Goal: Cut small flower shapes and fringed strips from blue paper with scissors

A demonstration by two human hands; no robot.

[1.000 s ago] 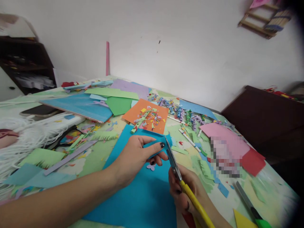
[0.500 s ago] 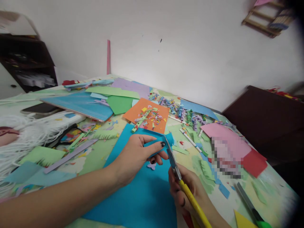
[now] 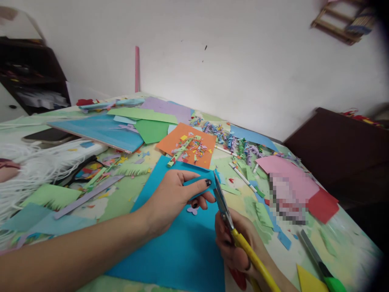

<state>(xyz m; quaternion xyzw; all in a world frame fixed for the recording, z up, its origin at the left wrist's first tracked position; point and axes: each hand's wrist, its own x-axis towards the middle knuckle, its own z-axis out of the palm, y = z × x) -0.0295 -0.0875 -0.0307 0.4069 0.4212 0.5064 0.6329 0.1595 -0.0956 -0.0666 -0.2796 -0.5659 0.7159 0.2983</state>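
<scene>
And here's the table (image 3: 346,243), the wall (image 3: 237,73) rising behind it. Front and centre lies the large sheet (image 3: 170,251), a small cutout (image 3: 192,210) on top. Above that sheet, the left hand (image 3: 182,194) has the paper strip (image 3: 194,187); just to its right, the right hand (image 3: 235,239) has the scissors (image 3: 223,207), blades at the strip's end. Beyond them sits the scrap-strewn sheet (image 3: 164,144), curled pieces (image 3: 231,142) behind it to the right. Over on the left, it's the cord bundle (image 3: 39,176), with the phone (image 3: 50,136) behind. Far right, a cabinet (image 3: 322,150) stands past the table; near right, a bladed tool (image 3: 319,259) lies beside a paper corner (image 3: 308,280).
</scene>
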